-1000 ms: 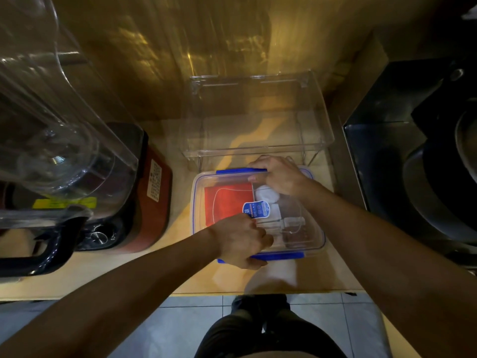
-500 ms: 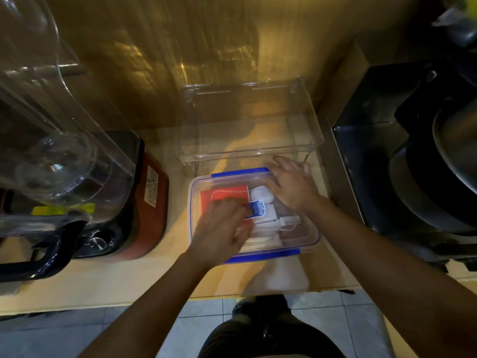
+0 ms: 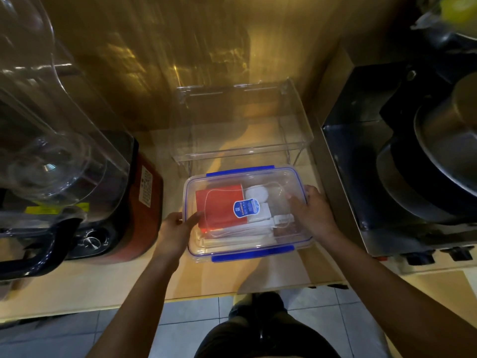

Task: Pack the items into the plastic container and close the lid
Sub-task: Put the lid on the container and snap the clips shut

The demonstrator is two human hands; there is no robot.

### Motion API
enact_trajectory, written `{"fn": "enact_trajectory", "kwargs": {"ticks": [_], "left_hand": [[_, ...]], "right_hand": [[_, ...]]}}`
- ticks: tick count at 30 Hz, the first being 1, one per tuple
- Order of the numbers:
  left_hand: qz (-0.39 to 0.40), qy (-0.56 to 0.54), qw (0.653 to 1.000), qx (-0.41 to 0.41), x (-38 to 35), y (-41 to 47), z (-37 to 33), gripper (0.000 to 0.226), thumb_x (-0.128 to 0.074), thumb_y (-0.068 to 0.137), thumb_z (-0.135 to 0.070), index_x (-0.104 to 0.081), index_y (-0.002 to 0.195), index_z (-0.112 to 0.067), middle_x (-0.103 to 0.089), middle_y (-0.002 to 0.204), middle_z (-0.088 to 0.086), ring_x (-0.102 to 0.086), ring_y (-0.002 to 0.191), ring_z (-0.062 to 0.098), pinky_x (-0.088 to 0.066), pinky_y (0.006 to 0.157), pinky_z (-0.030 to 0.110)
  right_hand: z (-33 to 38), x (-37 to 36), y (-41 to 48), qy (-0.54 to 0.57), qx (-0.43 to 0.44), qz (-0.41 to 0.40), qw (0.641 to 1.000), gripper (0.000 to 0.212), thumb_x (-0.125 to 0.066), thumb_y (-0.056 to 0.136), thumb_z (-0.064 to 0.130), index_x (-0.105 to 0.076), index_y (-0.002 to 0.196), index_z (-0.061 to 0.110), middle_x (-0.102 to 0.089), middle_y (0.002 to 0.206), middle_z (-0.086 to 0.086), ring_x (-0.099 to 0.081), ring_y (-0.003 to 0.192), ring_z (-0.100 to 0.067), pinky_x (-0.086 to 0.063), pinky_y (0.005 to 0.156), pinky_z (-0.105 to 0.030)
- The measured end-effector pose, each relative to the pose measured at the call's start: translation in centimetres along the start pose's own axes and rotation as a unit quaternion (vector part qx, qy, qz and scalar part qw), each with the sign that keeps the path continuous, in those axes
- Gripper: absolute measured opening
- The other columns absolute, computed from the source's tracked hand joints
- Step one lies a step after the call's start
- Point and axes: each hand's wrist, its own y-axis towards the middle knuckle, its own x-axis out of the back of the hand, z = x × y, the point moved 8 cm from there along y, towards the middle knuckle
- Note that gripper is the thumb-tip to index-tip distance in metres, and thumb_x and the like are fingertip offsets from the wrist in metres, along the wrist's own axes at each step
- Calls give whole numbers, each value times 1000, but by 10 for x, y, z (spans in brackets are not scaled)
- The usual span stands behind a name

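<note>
I am gripping the lidded plastic container point(image 3: 247, 213) with both hands: left hand point(image 3: 175, 228) at 9 o'clock, right hand point(image 3: 311, 210) at 3 o'clock.

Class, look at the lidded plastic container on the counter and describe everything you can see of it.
The plastic container is a clear rectangular box with rounded corners, lying flat on the wooden counter. Its transparent lid is on, edged by a blue seal line, with blue clips on the far and near long sides. A blue oval sticker sits on the lid. The left hand and right hand grip its short ends.
</note>
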Motion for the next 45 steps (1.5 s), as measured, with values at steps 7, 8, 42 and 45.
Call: {"fn": "enact_trajectory", "kwargs": {"ticks": [7, 8, 42, 45], "left_hand": [[15, 19, 999, -26, 17, -26, -29, 27, -63, 84, -41, -64, 77, -16, -70, 80, 14, -66, 77, 31, -54, 71, 44], [30, 15, 999, -24, 20, -32, -34, 25, -62, 85, -41, -64, 76, -18, -71, 80, 13, -68, 77, 29, -55, 71, 43], [4, -190, 940, -284, 48, 47, -216, 22, -64, 86, -30, -54, 106, -30, -71, 87, -6, -72, 76, 6, -56, 58, 18], [-9, -164, 946, -280, 43, 53, -208, 32, -62, 88, -30, -52, 118, -24, -69, 96, -4, -71, 82, 11, -59, 70, 29]], "right_hand": [[10, 19, -18, 49, -72, 54, 995, 28, -57, 89, 32, -56, 110, 13, -64, 92, -5, -65, 82, -22, -56, 69, -38], [17, 24, -22, 44, -72, 71, 994, 29, -57, 89, 31, -56, 111, 13, -65, 95, -7, -66, 86, -24, -57, 73, -40], [194, 58, 80, 213, 139, -20, 967, 45, -62, 87, 15, -48, 130, 19, -59, 85, 14, -61, 76, -4, -46, 56, -21], [191, 55, 82, 208, 136, -18, 969, 40, -62, 87, 15, -51, 125, 19, -62, 90, 5, -60, 77, -7, -49, 62, -26]]}}
